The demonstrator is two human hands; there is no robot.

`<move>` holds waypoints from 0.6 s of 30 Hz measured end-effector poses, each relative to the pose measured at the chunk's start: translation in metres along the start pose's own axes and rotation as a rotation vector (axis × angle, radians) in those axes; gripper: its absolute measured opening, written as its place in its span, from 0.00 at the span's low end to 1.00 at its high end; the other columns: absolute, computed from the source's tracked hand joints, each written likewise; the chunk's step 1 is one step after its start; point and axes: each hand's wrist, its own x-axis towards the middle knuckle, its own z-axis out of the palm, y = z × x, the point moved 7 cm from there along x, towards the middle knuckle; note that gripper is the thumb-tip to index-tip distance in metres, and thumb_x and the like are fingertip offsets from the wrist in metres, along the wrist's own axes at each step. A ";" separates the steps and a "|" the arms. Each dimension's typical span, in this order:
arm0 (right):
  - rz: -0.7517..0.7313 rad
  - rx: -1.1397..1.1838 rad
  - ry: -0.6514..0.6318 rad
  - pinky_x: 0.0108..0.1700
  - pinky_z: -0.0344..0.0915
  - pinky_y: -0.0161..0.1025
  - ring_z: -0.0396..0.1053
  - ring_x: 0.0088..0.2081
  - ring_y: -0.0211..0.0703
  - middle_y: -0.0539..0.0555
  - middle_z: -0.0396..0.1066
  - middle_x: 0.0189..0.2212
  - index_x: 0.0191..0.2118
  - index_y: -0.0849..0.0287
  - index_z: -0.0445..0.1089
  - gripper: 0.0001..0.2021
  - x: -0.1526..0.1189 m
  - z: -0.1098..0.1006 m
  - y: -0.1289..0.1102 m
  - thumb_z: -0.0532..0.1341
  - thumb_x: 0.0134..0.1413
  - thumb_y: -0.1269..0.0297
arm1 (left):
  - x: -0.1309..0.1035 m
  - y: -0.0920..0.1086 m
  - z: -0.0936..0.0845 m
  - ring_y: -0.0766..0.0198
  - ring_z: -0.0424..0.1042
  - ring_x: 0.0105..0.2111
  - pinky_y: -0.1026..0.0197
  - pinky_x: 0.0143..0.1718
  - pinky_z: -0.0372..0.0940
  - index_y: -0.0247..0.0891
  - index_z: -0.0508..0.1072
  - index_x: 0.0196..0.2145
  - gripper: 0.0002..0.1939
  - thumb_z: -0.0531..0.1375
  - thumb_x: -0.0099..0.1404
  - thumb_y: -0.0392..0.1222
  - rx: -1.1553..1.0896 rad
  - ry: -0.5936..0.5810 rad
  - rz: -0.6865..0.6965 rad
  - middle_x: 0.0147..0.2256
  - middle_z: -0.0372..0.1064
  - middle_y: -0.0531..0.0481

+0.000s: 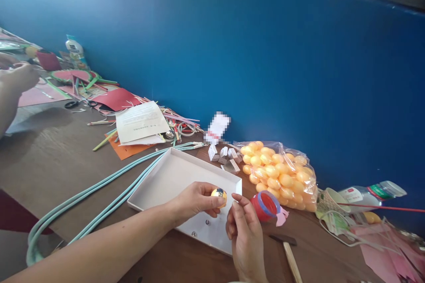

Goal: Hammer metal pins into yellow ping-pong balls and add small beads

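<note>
My left hand (194, 203) is closed around a small yellow-orange ball (223, 202), gripped between thumb and fingers. A dark, shiny patch shows on top of the ball. Just to the right, my right hand (244, 225) has its thumb and index finger pinched close to the ball; whatever lies between the fingertips is too small to make out. Both hands are over a shallow white box lid (175, 172). Inside it, near its front edge, are two small shiny metal beads (207, 222). A red cup-like roll with a blue rim (265, 205) lies beside my right hand.
Behind the lid is a clear bag of orange balls (279, 174). A hammer (289, 252) lies at front right, near a plastic bottle (372, 192). Pale-green cords (109, 181) loop at left. Papers (142, 121) and scissors (79, 104) lie further back; another person's hand (20, 77) is far left.
</note>
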 end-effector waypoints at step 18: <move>-0.332 -0.322 0.313 0.18 0.55 0.33 0.57 0.16 0.34 0.47 0.63 0.18 0.40 0.53 0.68 0.16 -0.046 -0.025 -0.083 0.63 0.50 0.48 | 0.007 -0.008 -0.014 0.65 0.69 0.30 0.61 0.35 0.66 0.32 0.72 0.38 0.21 0.65 0.52 0.51 0.029 0.138 -0.002 0.30 0.69 0.47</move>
